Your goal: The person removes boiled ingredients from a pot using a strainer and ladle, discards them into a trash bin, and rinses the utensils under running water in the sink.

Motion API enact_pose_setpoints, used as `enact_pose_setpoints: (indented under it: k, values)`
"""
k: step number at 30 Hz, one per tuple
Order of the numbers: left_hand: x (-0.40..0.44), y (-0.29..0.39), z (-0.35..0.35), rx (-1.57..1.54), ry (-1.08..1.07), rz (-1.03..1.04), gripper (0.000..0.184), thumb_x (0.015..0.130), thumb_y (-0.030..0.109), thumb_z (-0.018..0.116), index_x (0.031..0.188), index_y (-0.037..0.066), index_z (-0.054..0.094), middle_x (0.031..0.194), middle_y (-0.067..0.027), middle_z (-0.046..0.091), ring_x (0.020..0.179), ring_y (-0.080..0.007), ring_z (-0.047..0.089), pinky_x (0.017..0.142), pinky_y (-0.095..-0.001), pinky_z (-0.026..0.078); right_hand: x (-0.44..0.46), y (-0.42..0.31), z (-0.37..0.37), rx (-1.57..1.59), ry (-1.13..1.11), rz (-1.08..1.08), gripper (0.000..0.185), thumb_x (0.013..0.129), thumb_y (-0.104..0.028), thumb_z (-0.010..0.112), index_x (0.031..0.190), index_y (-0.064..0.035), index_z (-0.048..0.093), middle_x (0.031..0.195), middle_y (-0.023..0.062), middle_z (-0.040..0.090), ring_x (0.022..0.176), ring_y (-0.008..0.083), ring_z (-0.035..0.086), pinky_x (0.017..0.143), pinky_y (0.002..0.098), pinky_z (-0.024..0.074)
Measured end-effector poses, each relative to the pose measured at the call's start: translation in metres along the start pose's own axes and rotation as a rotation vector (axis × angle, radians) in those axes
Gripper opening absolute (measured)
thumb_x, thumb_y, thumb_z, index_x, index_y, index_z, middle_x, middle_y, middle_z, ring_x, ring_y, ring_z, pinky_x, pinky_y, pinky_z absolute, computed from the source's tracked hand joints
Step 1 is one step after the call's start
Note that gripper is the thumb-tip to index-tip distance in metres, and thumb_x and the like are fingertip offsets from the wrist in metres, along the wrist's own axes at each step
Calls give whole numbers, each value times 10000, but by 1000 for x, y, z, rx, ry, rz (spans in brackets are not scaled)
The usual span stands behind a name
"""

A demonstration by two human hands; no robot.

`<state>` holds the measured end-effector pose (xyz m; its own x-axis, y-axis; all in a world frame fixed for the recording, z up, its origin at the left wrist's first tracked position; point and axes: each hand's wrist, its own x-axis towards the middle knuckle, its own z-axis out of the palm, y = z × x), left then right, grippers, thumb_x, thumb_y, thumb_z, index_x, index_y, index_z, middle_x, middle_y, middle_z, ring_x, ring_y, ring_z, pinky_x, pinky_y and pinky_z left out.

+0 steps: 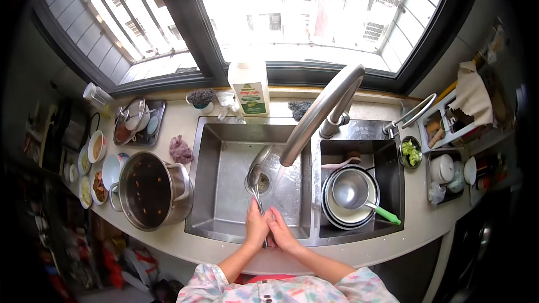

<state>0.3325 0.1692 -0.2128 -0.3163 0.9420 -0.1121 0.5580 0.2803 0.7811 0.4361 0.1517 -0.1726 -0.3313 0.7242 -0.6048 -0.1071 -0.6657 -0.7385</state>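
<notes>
My left hand point(256, 225) is closed around the handle of a shiny metal ladle point(256, 175), held over the near side of the large sink basin point(224, 191). The ladle's curved head points away from me, above the drain. Pressed against the left hand from the other side, my right hand point(282, 233) has its fingers closed at the handle, which partly hides between the two hands. A steel faucet point(320, 115) arches over the basin, with a thin stream of water falling from its mouth to the right of the ladle.
Left of the sink stands a large pot of dark liquid point(146, 191), near several bowls and a purplish cloth point(180, 150). The smaller basin holds stacked bowls and a green-handled pan point(351, 188). A white jug point(250, 90) stands behind; a bowl of chopped greens point(411, 152) sits right.
</notes>
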Motion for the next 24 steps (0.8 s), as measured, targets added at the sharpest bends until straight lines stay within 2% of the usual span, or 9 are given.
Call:
enact_pose_setpoints:
  k: [3, 6, 9, 11, 12, 16, 19, 22, 24]
  values:
    - [3, 7, -4, -118, -116, -152, 420, 784, 168, 614, 1137, -10, 470, 785, -137, 565, 737, -238, 560, 678, -349, 449, 10, 6, -1, -133, 124, -208, 537, 931, -359, 433, 1372, -125, 236, 689, 20, 455, 407, 84, 394, 342, 236, 321]
    - [5, 15, -23, -143, -216, -185, 571, 784, 258, 619, 1255, 17, 403, 1021, -238, 542, 861, -406, 557, 734, -438, 450, 13, -6, -8, 2, 134, -154, 473, 922, -304, 465, 1334, -114, 330, 666, 7, 451, 430, 69, 395, 355, 228, 312]
    - [4, 18, -40, 216, -109, 27, 535, 804, 241, 601, 1266, 54, 403, 935, -226, 542, 823, -395, 558, 699, -449, 446, 12, -18, -22, 142, 163, -126, 430, 921, -244, 461, 1311, -90, 366, 644, -4, 435, 426, 69, 399, 337, 221, 310]
    - [6, 22, -46, 280, -36, 114, 501, 824, 195, 568, 1277, 76, 389, 913, -212, 519, 787, -391, 564, 664, -471, 446, 14, -27, -27, 249, 184, -90, 426, 928, -232, 440, 1320, -87, 357, 636, 2, 421, 421, 76, 404, 334, 219, 320]
    - [8, 20, -47, 324, -26, 130, 498, 826, 188, 563, 1279, 81, 386, 927, -212, 514, 779, -392, 567, 658, -475, 449, 19, -25, -26, 258, 217, -116, 306, 929, -221, 431, 1202, -83, 442, 622, 4, 419, 414, 80, 398, 332, 223, 322]
    - [19, -2, -43, 538, -203, 9, 490, 830, 167, 547, 1284, 96, 375, 971, -211, 496, 751, -405, 570, 642, -493, 455, 75, 15, -35, 271, 285, 198, 164, 919, -265, 460, 867, -115, 423, 593, 5, 420, 409, 98, 391, 326, 244, 300]
    - [15, -4, -50, 468, -111, 101, 484, 835, 174, 534, 1285, 96, 374, 979, -215, 495, 752, -414, 572, 656, -497, 457, 71, 7, -31, 315, 204, 167, 158, 913, -277, 471, 896, -125, 431, 577, 1, 411, 410, 101, 389, 321, 249, 288]
    - [13, -12, -50, 582, -158, 1, 487, 834, 174, 521, 1288, 90, 366, 944, -221, 506, 769, -424, 567, 661, -492, 458, 88, 29, -43, 367, 221, 204, 136, 913, -263, 463, 895, -133, 431, 570, 0, 408, 408, 98, 386, 312, 252, 280]
    - [28, -41, -42, 426, -91, 56, 494, 833, 166, 513, 1297, 90, 360, 876, -204, 515, 729, -398, 579, 653, -474, 465, 88, 23, -43, 319, 235, 249, 127, 915, -257, 456, 891, -135, 430, 578, 2, 415, 407, 96, 384, 311, 254, 286]
